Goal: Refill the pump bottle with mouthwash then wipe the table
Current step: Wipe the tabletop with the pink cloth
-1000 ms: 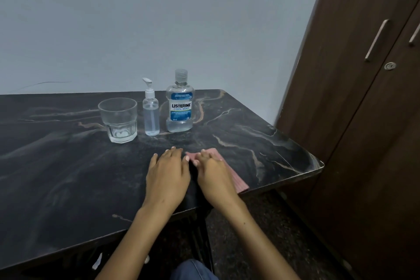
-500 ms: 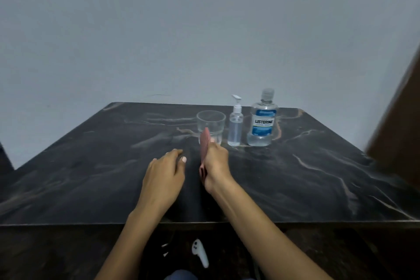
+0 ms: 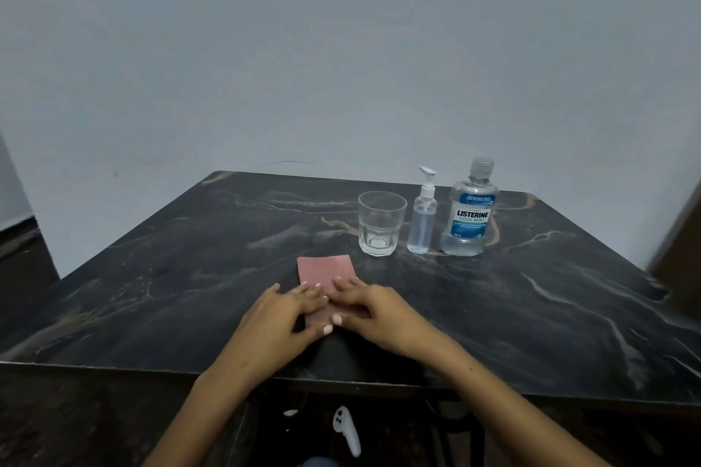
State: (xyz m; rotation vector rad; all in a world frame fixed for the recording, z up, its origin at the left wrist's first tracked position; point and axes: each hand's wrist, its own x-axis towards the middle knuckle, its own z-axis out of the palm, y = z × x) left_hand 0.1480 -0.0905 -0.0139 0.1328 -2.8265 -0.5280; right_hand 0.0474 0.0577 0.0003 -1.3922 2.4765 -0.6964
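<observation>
Refill not begun, by look — mouthwash bottle (image 3: 470,212) capped, pump bottle (image 3: 422,218) pump on. Left hand (image 3: 282,318), right hand (image 3: 373,311) flat, fingers straight, pressing pink cloth (image 3: 326,271) on table (image 3: 550,315) — wiping still ahead.

Dim, flat light; soft, wide-angle-bent edges

A plain pale blue-grey wall (image 3: 341,49) stands behind a dark marble-patterned table (image 3: 550,315); a brown wooden cupboard (image 3: 682,258) edges in beside the table's right corner.
</observation>
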